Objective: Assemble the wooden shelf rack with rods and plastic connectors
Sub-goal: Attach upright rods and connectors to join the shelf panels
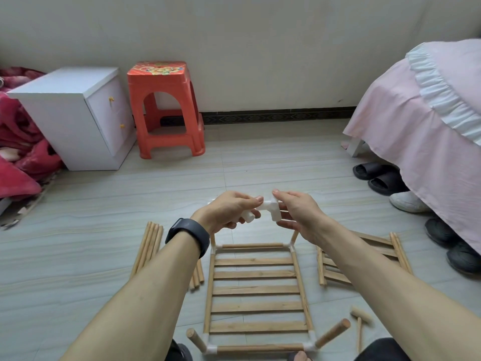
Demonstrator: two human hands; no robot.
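Observation:
A slatted wooden shelf panel [256, 290] lies on the floor in front of me, with white plastic connectors at its corners and short rods standing up from them. Above its far edge, my left hand [229, 211] grips one white plastic connector [248, 217]. My right hand [299, 214] pinches a second white connector [272, 209] beside it. The two connectors touch or nearly touch between my hands. Loose wooden rods [148, 246] lie in a bundle to the left. A second slatted panel [335, 267] lies to the right, partly hidden by my right forearm.
A small wooden mallet [360, 323] lies at the lower right. A red plastic stool [165, 108] and a white cabinet [75, 115] stand by the far wall. A bed with a pink cover [426, 126] and several shoes [390, 181] are on the right.

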